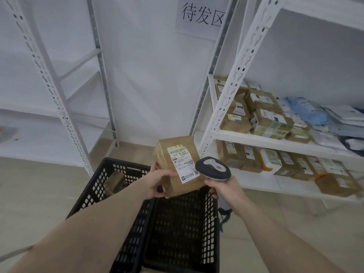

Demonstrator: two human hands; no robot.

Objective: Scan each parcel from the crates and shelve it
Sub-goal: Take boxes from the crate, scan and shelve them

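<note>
My left hand [157,184] grips a brown cardboard parcel [169,154] by its lower left edge, holding it above the black crate [110,174] with its white shipping label facing up. My right hand [226,191] grips the handle of a grey handheld scanner [213,169], whose head sits right beside the parcel's label on the right. Another brown parcel [116,182] lies in the crate's far left corner.
A white metal shelf rack [275,142] on the right holds several labelled brown parcels on two levels, plus blue and white soft bags [315,115]. A second white rack [65,115] stands on the left. A paper sign [201,14] hangs on the back wall.
</note>
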